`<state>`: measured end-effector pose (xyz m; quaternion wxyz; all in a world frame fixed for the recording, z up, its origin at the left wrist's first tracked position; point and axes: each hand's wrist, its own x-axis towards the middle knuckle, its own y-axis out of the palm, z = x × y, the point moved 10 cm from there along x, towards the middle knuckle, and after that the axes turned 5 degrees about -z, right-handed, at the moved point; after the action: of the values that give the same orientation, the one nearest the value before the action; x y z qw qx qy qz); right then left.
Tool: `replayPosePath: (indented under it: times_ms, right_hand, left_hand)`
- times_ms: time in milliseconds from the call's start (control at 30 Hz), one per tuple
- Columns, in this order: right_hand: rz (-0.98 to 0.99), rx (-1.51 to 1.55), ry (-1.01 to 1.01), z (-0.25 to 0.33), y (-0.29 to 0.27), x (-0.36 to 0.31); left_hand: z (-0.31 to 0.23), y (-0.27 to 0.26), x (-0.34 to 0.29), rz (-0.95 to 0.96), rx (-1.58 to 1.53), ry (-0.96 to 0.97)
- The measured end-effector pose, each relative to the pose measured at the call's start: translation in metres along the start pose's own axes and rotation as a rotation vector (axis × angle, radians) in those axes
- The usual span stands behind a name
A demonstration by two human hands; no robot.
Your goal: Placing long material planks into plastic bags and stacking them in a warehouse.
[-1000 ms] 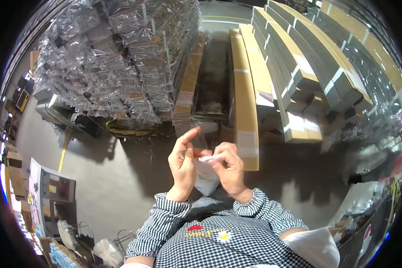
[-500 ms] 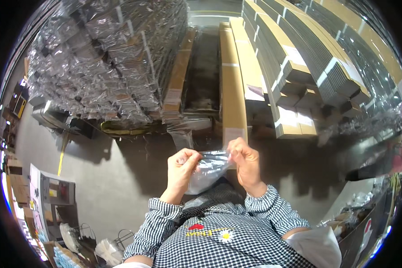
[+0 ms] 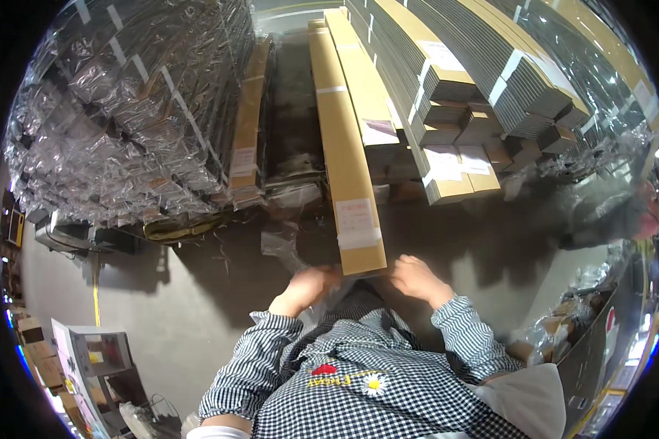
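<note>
A long, narrow cardboard box (image 3: pixel 348 172) with a white label near its end points straight at me. Its near end lies between my two hands. My left hand (image 3: pixel 309 287) is closed on a clear plastic bag (image 3: pixel 331 298), left of the box end and slightly blurred. On the other side, my right hand (image 3: pixel 416 278) has its fingers pinched together just right of the box end. A thin edge of the film runs under the box end toward it. Much of the bag is hidden by the box and my left hand.
Film-wrapped stacks (image 3: pixel 132 124) rise at the left. Strapped bundles of flat cardboard (image 3: pixel 461 73) stand at the right, some jutting toward me. A grey open-fronted cabinet (image 3: pixel 99 355) stands lower left, and a bin with crumpled plastic (image 3: pixel 563 325) lower right.
My hands have spread apart and moved slightly lower, stretching the bag to the near end of the long box. The view has shifted, and the box end now reaches between my hands.
</note>
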<state>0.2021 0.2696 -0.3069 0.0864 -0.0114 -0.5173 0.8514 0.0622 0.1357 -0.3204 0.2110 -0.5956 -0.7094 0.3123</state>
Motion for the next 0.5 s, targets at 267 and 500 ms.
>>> replayPosePath:
  times_ms: [267, 500]
  right_hand:
    - [-0.76, 0.657, 0.487, -0.036, -0.029, 0.01]
    - [-0.75, 0.254, 0.342, -0.05, -0.05, 0.064]
  left_hand:
    - [-0.004, -0.036, 0.045, -0.081, -0.576, -0.065]
    - [0.031, -0.05, 0.086, -0.304, -0.128, -0.104]
